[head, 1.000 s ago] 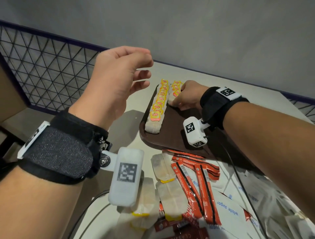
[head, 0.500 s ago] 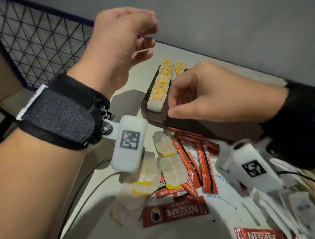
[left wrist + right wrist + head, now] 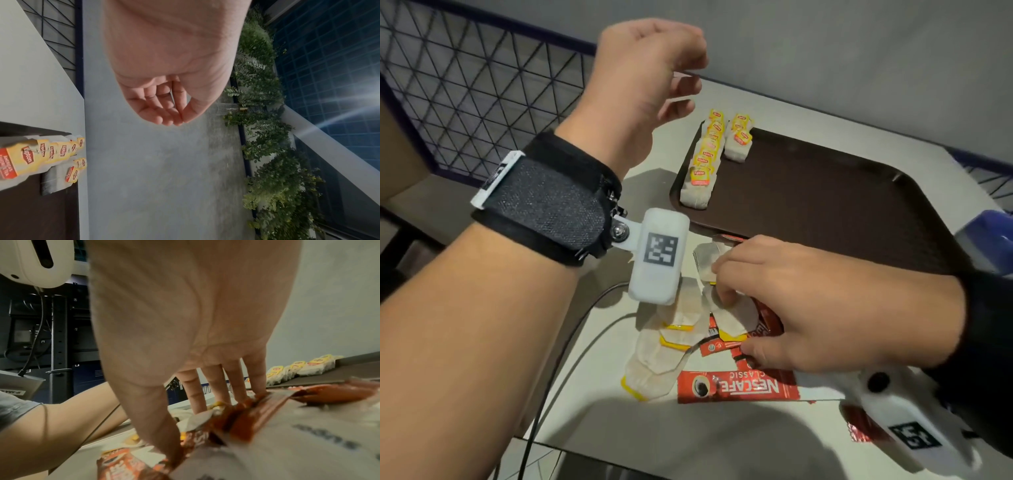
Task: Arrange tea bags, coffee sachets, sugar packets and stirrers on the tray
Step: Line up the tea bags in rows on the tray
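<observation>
A brown tray (image 3: 825, 198) (image 3: 349, 371) holds two rows of yellow-tagged tea bags (image 3: 702, 168) (image 3: 51, 151) (image 3: 298, 369) along its left end. In front of it lies a heap of loose tea bags (image 3: 664, 356) and red coffee sachets (image 3: 736, 387). My right hand (image 3: 736, 323) (image 3: 197, 426) reaches down onto this heap. Its fingers are spread, their tips touch the tea bags, and the thumb rests on a red sachet. My left hand (image 3: 685, 85) (image 3: 174, 116) hovers left of the tray, loosely curled and holding nothing. A white sugar packet (image 3: 308, 443) lies under the right palm.
A wire mesh fence (image 3: 465, 85) runs along the left, and a grey wall stands behind the table. A black cable (image 3: 558, 377) crosses the near left of the table. The table's front edge (image 3: 619, 459) is close. A blue object (image 3: 989, 226) sits at the right.
My right hand has left the tea-bag rows on the tray and come down to the loose heap in front. The left hand has stayed raised.
</observation>
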